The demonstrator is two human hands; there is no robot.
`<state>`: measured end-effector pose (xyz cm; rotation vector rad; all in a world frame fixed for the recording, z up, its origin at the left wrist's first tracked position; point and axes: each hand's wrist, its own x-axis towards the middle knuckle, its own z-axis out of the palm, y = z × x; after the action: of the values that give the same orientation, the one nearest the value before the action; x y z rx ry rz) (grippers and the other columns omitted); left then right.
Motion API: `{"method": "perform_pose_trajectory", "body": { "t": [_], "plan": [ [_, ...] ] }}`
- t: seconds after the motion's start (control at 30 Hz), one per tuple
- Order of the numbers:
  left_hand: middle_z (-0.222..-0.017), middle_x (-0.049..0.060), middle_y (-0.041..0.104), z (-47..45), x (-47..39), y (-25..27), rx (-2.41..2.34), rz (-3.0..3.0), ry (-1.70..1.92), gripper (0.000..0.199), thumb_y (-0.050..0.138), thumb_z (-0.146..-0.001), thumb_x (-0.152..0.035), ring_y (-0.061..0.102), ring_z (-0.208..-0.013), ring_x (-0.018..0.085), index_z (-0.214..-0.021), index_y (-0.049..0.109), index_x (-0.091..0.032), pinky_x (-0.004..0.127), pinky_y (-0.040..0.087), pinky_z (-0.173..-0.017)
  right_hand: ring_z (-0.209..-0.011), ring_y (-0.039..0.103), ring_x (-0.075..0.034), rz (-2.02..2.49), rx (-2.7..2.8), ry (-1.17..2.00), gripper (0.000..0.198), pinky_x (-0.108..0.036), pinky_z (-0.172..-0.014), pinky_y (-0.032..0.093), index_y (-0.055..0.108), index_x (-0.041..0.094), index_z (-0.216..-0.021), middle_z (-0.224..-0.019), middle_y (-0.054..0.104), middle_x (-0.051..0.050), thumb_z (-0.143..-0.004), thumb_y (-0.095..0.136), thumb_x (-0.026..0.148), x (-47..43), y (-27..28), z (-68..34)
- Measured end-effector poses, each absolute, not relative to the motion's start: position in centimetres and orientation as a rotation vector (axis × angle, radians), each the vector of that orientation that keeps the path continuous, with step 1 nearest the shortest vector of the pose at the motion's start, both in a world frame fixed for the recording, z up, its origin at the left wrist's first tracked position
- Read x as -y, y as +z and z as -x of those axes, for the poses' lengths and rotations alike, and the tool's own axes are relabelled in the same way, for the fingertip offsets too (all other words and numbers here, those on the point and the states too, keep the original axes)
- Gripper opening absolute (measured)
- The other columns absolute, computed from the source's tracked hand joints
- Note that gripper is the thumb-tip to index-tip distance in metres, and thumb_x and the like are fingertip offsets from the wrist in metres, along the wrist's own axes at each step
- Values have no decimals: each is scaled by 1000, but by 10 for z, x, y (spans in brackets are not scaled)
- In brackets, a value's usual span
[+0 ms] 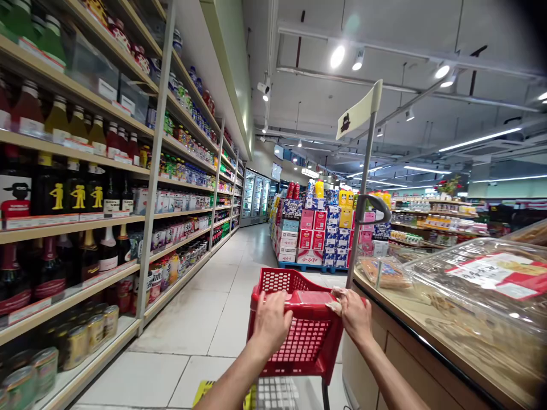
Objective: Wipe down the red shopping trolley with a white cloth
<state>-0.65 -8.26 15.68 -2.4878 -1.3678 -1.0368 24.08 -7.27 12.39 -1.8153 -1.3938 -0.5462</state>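
Observation:
A red plastic shopping cart [294,336] with a perforated basket stands directly in front of me. My left hand [272,319] is closed around the left part of its red handle [305,298]. On the right end of the handle, my right hand [358,314] is closed too, with a crumpled whitish tissue [336,300] pinched under its fingers. From the cart's right side rises a grey pole [363,188] with a cream flag [359,111] at the top. Below the basket, part of a lower wire rack [277,394] shows.
Tall shelves [145,228] of bottles and cans line the left. A counter [384,341] with clear plastic food packs [482,285] stands close on the right. Ahead, a tiled aisle [231,273] passes stacked drink cartons [314,233] towards glass-door fridges [256,193].

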Motion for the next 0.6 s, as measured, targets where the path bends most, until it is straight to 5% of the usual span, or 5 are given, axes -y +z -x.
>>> {"method": "perform_pose_trajectory", "body": {
  "t": [0.23,0.43,0.6],
  "plan": [
    [-86,5,62,32,86,166,1589,2288,-1033,25,39,-83,-32,53,-90,21,-84,59,-17,47,29,-96,-114,41,-20,1439,1700,-598,36,-40,-98,24,57,24,-107,-115,56,-4,-85,29,27,72,135,-140],
    [-94,6,62,41,91,160,1363,2443,-1136,23,42,-80,-28,54,-92,20,-94,58,-19,40,35,-92,-108,47,-22,1606,1575,-363,39,-52,-97,21,60,23,-101,-111,58,-6,-86,24,28,66,146,-172],
    [-116,9,55,31,80,152,1528,2445,-1483,37,35,-83,-33,47,-110,21,-112,49,-14,41,32,-97,-102,50,-18,1374,1701,-308,38,-37,-93,32,62,18,-96,-107,58,-8,-83,27,27,65,147,-161]
  ]
}}
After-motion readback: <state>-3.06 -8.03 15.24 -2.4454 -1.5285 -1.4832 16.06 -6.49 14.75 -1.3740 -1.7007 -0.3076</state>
